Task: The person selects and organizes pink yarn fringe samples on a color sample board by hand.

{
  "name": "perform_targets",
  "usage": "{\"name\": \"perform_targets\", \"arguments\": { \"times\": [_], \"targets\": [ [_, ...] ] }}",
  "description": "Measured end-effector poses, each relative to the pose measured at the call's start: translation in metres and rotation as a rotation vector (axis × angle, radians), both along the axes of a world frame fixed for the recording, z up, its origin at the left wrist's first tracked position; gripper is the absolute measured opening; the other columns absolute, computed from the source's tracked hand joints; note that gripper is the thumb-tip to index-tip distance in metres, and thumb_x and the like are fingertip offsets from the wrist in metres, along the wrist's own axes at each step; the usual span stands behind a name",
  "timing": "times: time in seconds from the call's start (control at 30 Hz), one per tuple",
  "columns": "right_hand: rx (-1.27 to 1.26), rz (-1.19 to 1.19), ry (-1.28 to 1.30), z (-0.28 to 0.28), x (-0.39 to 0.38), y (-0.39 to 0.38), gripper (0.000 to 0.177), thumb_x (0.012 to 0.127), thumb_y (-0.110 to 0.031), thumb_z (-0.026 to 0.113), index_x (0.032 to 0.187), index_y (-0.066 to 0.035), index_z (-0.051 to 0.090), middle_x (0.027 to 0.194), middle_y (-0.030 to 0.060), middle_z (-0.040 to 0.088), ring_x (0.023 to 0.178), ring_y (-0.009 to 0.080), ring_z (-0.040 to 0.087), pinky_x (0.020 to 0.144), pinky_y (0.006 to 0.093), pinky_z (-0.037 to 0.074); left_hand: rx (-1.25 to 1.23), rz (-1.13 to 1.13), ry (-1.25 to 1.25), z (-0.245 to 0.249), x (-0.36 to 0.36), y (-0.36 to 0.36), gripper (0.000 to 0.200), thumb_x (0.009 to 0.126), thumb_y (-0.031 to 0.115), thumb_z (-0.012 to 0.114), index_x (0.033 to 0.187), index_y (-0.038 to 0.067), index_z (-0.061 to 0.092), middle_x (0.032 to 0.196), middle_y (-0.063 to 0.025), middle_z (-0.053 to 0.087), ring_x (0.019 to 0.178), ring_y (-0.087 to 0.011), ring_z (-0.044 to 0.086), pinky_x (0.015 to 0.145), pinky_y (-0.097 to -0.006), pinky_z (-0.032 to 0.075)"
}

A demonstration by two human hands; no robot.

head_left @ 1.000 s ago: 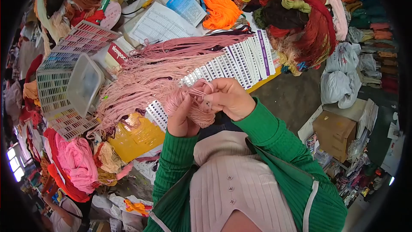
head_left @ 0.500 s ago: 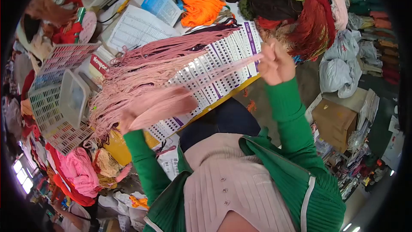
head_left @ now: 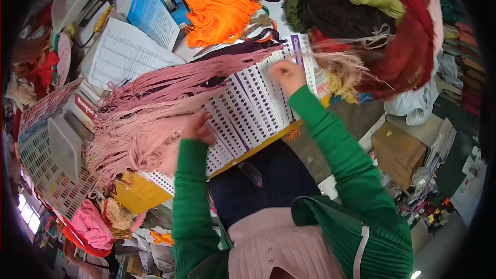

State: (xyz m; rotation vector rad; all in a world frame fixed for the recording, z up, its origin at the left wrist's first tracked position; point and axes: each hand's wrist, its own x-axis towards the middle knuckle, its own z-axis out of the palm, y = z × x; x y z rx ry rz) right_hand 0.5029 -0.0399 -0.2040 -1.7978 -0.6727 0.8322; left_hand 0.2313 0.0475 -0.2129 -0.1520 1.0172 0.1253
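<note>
Pink yarn [head_left: 139, 147] lies toward the desk's near left corner [head_left: 139, 195], apparently being laid out; left hand [head_left: 198, 129] beside it, right hand [head_left: 290, 75] over cards [head_left: 244, 113], grips unclear. Next move calls for straightening strands.

Window [head_left: 32, 221]: blown-out white, far left
My left hand [head_left: 198, 128], right hand [head_left: 289, 76]: softly blurred
Cards [head_left: 251, 101]: bright, clearer
Edges: fisheye-bent, black

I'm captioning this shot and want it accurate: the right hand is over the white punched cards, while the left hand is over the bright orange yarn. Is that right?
Not quite: the left hand is not over the bright orange yarn but by the pale pink yarn, as the head view shows. The right hand is indeed over the white punched cards.
</note>
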Motion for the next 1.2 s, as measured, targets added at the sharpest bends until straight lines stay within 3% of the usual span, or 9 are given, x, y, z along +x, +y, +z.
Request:
{"name": "perform_targets", "arguments": {
  "times": [0.07, 0.17, 0.3, 0.37, 0.63, 0.83, 1.03, 1.13, 1.2],
  "targets": [
    [0.014, 0.006, -0.152, -0.022, -0.024, 0.009, 0.006, 0.061, -0.001, 0.057, 0.067, -0.003, 0.057, 0.063, 0.0073, 0.052, 0.056, 0.0174, 0.051, 0.052, 0.024, 0.04, 0.427, -0.338, 0.281, 0.01, 0.071, -0.004, 0.017, 0.076, 0.021, 0.051, 0.085, 0.006, 0.052, 0.056, -0.0013, 0.047, 0.034, -0.011, 0.04, 0.03, -0.0225, 0.03],
    [0.07, 0.147, -0.458, -0.044, -0.037, 0.013, 0.01, 0.06, 0.002, 0.058, 0.068, -0.002, 0.054, 0.069, 0.0064, 0.052, 0.063, 0.0201, 0.05, 0.055, 0.0267, 0.039, 0.907, -0.282, 0.429, -0.024, 0.123, -0.018, 0.012, 0.072, 0.01, 0.056, 0.073, -0.001, 0.053, 0.056, -0.006, 0.052, 0.038, -0.0142, 0.05, 0.034, -0.0239, 0.038],
    [0.099, 0.205, -0.537, -0.045, -0.034, 0.008, 0.019, 0.055, 0.003, 0.058, 0.073, -0.003, 0.053, 0.073, 0.0081, 0.052, 0.07, 0.0257, 0.049, 0.06, 0.0323, 0.04, 0.969, -0.556, 0.444, -0.049, 0.121, -0.016, 0.015, 0.072, 0.013, 0.056, 0.069, 0.0, 0.053, 0.054, -0.0047, 0.052, 0.039, -0.0141, 0.051, 0.036, -0.0238, 0.039],
    [0.11, 0.205, -0.555, -0.048, -0.033, 0.005, 0.025, 0.054, 0.004, 0.058, 0.078, -0.002, 0.053, 0.078, 0.0098, 0.05, 0.072, 0.0264, 0.048, 0.064, 0.0329, 0.039, 1.481, -0.757, 0.552, -0.056, 0.106, -0.021, 0.013, 0.073, 0.012, 0.055, 0.068, 0.0, 0.053, 0.05, -0.0047, 0.05, 0.038, -0.0138, 0.05, 0.035, -0.0245, 0.037],
    [0.137, 0.463, -0.568, -0.046, -0.043, 0.003, 0.044, 0.052, -0.007, 0.062, 0.095, -0.003, 0.052, 0.089, 0.0101, 0.045, 0.082, 0.0283, 0.044, 0.071, 0.0356, 0.035, 0.835, -0.25, 0.304, -0.022, 0.126, -0.012, 0.01, 0.074, 0.0, 0.05, 0.083, -0.001, 0.051, 0.063, -0.0043, 0.051, 0.042, -0.0084, 0.044, 0.037, -0.0199, 0.034],
    [0.139, 0.398, -0.47, -0.048, -0.043, 0.006, 0.042, 0.051, -0.006, 0.062, 0.092, -0.005, 0.053, 0.089, 0.011, 0.046, 0.083, 0.0287, 0.044, 0.07, 0.0353, 0.036, 1.438, -0.452, 0.565, -0.067, 0.115, -0.024, 0.013, 0.076, 0.004, 0.049, 0.089, 0.002, 0.052, 0.066, -0.0048, 0.054, 0.043, -0.0074, 0.044, 0.037, -0.019, 0.033],
    [0.134, 0.366, -0.472, -0.047, -0.043, 0.007, 0.029, 0.056, -0.001, 0.059, 0.084, -0.005, 0.055, 0.085, 0.01, 0.049, 0.078, 0.0276, 0.047, 0.069, 0.0331, 0.037, 0.279, 0.026, -0.079, 0.003, 0.07, 0.002, 0.021, 0.084, 0.019, 0.04, 0.1, 0.007, 0.044, 0.053, 0.0009, 0.046, 0.033, -0.0032, 0.032, 0.031, -0.0148, 0.022],
    [0.181, 0.362, -0.431, -0.051, -0.04, 0.007, 0.026, 0.06, 0.005, 0.055, 0.085, -0.004, 0.055, 0.078, 0.0097, 0.052, 0.071, 0.0262, 0.049, 0.066, 0.032, 0.039, 0.45, -0.151, -0.483, -0.014, 0.074, 0.009, 0.024, 0.081, 0.013, 0.041, 0.105, 0.006, 0.041, 0.055, -0.0003, 0.046, 0.032, -0.0046, 0.032, 0.029, -0.0166, 0.021],
    [0.202, 0.258, -0.198, -0.049, -0.038, 0.006, 0.027, 0.059, 0.005, 0.055, 0.086, -0.003, 0.054, 0.074, 0.011, 0.053, 0.071, 0.0263, 0.051, 0.065, 0.0319, 0.041, 0.65, -0.329, -0.065, -0.023, 0.102, -0.004, 0.026, 0.078, 0.011, 0.044, 0.104, 0.005, 0.041, 0.052, -0.0008, 0.045, 0.032, -0.0069, 0.035, 0.03, -0.0195, 0.026]
  ]
}}
